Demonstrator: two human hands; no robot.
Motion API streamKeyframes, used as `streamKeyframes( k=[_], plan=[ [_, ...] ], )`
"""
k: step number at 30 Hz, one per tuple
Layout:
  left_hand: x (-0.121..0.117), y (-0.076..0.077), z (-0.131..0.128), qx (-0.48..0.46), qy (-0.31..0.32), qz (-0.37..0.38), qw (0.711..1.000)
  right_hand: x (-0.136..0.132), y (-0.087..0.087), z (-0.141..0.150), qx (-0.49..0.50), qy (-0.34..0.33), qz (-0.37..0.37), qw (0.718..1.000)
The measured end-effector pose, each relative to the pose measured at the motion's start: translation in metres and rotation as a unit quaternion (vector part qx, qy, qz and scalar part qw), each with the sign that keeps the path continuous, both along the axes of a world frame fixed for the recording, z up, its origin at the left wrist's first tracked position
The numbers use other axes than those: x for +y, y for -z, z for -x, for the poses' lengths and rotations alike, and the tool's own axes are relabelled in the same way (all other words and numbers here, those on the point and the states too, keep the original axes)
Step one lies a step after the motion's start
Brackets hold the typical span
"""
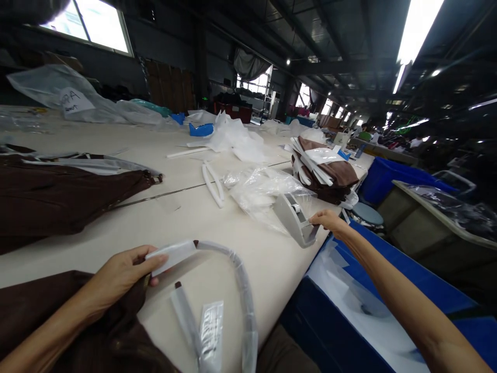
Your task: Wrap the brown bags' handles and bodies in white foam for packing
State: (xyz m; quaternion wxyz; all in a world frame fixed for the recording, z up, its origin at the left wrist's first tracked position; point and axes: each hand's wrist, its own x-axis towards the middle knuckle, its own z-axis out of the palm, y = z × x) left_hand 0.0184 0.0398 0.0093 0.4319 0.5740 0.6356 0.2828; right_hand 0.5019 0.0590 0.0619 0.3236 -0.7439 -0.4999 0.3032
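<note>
My left hand (130, 267) pinches the white-wrapped end of a bag strap (241, 274), thumb on top. The strap curves right and down, covered in translucent wrap. Beneath the hand lies a dark brown bag (112, 331) with a bit of metal hardware. Another wrapped strap end (180, 298) and a printed clear packet (212, 331) rest on the table near it. My right hand (330, 220) reaches out, fingers closed at the front end of a grey tape dispenser (297, 220); the tape strip there is too thin to see well.
Crumpled clear plastic (256, 191) and white foam tubes (213, 184) lie on the table (186, 217). A second brown bag (66, 191) is at left, folded brown bags (326, 166) at far right. Blue bins (310, 305) with white sheets stand beyond the table's right edge.
</note>
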Motion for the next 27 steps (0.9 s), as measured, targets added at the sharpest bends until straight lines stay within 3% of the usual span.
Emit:
streamKeyframes(
  k=[5,10,13,16,23,25,27],
  plan=[
    [-0.004,-0.007,-0.002,-0.049,0.005,0.046,0.998,-0.004,-0.001,-0.003,0.045,0.05,-0.04,0.997],
    [-0.004,-0.01,-0.003,-0.067,-0.005,0.099,0.993,-0.04,-0.005,-0.01,0.113,0.076,-0.066,0.988],
    [0.0,-0.003,0.0,-0.065,-0.01,0.112,0.992,-0.063,0.009,-0.007,0.157,0.089,-0.041,0.983],
    [0.002,-0.002,0.002,-0.068,-0.019,0.129,0.989,-0.067,0.032,-0.002,0.184,0.109,-0.035,0.976],
    [-0.006,-0.012,-0.002,-0.085,0.026,0.022,0.996,-0.079,0.072,0.012,0.204,0.166,-0.058,0.963],
    [-0.009,-0.011,-0.003,-0.085,0.034,0.004,0.996,-0.088,0.074,0.029,0.254,0.146,-0.061,0.954],
    [-0.011,-0.01,-0.003,-0.095,0.023,-0.008,0.995,-0.093,0.068,0.059,0.327,0.078,-0.065,0.939]
  ],
)
